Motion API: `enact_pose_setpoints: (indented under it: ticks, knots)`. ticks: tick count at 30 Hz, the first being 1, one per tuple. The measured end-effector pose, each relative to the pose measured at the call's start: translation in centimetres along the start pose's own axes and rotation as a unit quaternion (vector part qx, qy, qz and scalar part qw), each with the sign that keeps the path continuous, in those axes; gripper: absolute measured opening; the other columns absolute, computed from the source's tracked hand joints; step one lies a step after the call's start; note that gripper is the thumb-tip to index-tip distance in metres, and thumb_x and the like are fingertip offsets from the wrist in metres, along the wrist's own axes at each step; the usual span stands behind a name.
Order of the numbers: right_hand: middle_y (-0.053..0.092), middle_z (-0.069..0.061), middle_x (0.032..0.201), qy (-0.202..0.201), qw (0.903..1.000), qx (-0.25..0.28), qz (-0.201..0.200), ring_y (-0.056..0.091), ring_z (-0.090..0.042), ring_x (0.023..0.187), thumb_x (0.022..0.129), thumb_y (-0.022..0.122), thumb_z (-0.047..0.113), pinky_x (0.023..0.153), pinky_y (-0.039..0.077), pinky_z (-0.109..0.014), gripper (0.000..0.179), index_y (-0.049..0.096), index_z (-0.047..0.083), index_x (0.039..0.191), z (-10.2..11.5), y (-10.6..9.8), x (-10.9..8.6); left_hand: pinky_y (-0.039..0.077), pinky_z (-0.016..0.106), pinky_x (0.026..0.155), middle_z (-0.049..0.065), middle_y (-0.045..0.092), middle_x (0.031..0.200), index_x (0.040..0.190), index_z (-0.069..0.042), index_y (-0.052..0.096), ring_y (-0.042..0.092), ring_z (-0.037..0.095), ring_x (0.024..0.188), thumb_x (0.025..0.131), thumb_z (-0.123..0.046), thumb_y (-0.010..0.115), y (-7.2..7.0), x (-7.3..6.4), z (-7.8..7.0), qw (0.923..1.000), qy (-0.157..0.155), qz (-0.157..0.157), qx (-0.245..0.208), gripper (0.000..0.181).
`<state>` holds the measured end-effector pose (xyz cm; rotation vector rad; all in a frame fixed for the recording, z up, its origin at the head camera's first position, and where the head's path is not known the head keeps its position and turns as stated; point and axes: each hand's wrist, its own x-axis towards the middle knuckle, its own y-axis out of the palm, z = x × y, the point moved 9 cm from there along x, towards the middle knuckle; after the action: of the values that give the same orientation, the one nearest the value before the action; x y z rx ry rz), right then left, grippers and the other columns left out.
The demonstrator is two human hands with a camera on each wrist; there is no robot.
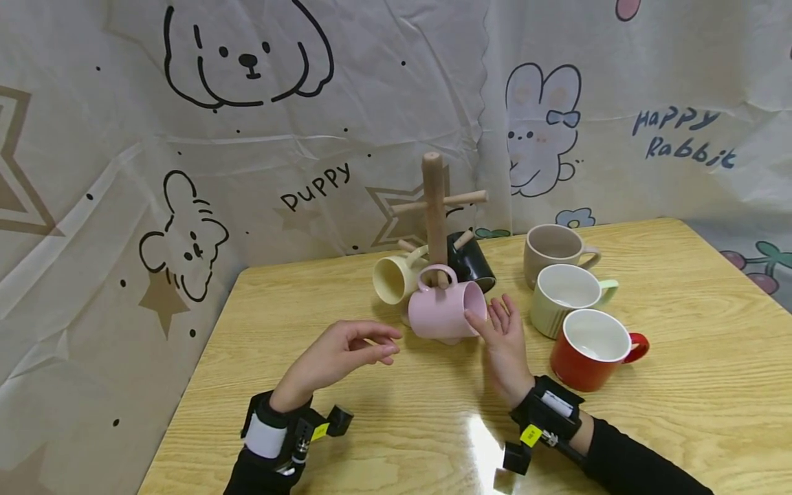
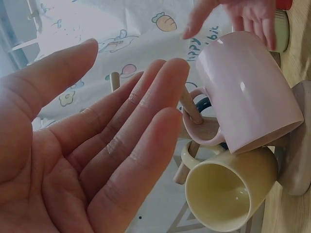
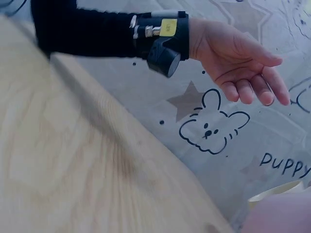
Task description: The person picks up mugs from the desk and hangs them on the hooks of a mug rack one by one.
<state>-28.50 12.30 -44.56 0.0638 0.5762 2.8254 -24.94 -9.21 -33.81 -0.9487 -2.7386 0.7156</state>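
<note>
A pink mug point(image 1: 439, 315) hangs by its handle on a lower front peg of a wooden mug tree point(image 1: 435, 213). On other pegs hang a pale yellow mug point(image 1: 392, 280) at the left and a black mug point(image 1: 475, 265) behind. My right hand point(image 1: 504, 347) is beside the pink mug's open end, fingers extended and thumb by the rim; whether it touches cannot be told. In front and to the left, my left hand point(image 1: 337, 357) hovers with loosely bent fingers and holds nothing. The left wrist view shows its palm apart from the pink mug point(image 2: 252, 92).
Right of the tree stand a taupe mug point(image 1: 551, 247), a pale green mug point(image 1: 564, 295) and a red mug point(image 1: 584, 357) in a row. They are upright on the wooden table point(image 1: 396, 440). A printed cloth point(image 1: 346, 62) hangs behind the table.
</note>
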Motion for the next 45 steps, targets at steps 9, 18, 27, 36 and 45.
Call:
enact_pose_setpoints:
  ticks: [9, 18, 27, 36, 45]
  knots:
    - [0.027, -0.006, 0.142, -0.115, 0.993, -0.027, 0.007, 0.021, -0.013, 0.131, 0.079, 0.061, 0.002, 0.111, 0.01, -0.038, 0.069, 0.022, 0.005, 0.136, 9.7, 0.8, -3.6, 0.051, 0.032, 0.076, 0.016, 0.063, 0.102, 0.113, -0.002, 0.058, 0.062, 0.023, 0.083, 0.085, -0.028, 0.056, 0.0, 0.0, 0.0, 1.0, 0.0, 0.002, -0.004, 0.038]
    - [0.067, 0.003, 0.09, -0.358, 0.8671, -0.263, 0.226, 0.06, -0.012, 0.085, 0.065, 0.067, -0.011, 0.077, 0.046, -0.015, 0.033, 0.062, -0.001, 0.096, 17.6, 0.3, -5.9, 0.051, 0.027, 0.074, 0.013, 0.064, 0.1, 0.113, -0.004, 0.059, 0.062, 0.02, 0.081, 0.086, -0.029, 0.056, -0.2, 0.0, 0.1, 0.9996, -0.001, -0.004, 0.026, 0.037]
    - [0.065, 0.012, 0.094, -0.325, 0.7677, -0.49, 0.255, 0.055, -0.002, 0.091, 0.063, 0.074, 0.003, 0.078, 0.041, -0.009, 0.036, 0.066, 0.011, 0.098, 19.4, -6.6, -2.4, 0.05, 0.033, 0.072, 0.006, 0.065, 0.099, 0.109, -0.011, 0.062, 0.061, 0.014, 0.079, 0.084, -0.036, 0.056, -2.0, -0.4, 0.7, 0.9905, -0.015, -0.071, 0.117, 0.036]
    - [0.056, 0.026, 0.11, -0.085, 0.8341, -0.459, 0.295, 0.052, 0.003, 0.1, 0.081, 0.057, 0.002, 0.074, 0.048, -0.017, 0.041, 0.048, -0.006, 0.121, 13.4, -17.2, 1.7, 0.05, 0.033, 0.072, 0.005, 0.065, 0.099, 0.108, -0.012, 0.062, 0.06, 0.009, 0.078, 0.084, -0.036, 0.056, -2.4, -0.6, 0.9, 0.9896, -0.017, -0.07, 0.125, 0.035]
    - [0.061, 0.023, 0.099, -0.083, 0.8615, -0.433, 0.251, 0.058, -0.002, 0.086, 0.084, 0.055, 0.004, 0.068, 0.048, -0.016, 0.027, 0.058, -0.006, 0.108, 9.9, -19.8, 1.4, 0.05, 0.032, 0.071, 0.006, 0.066, 0.097, 0.106, -0.01, 0.063, 0.059, 0.01, 0.081, 0.085, -0.034, 0.056, -2.0, -0.4, 0.7, 0.9893, -0.004, -0.057, 0.134, 0.033]
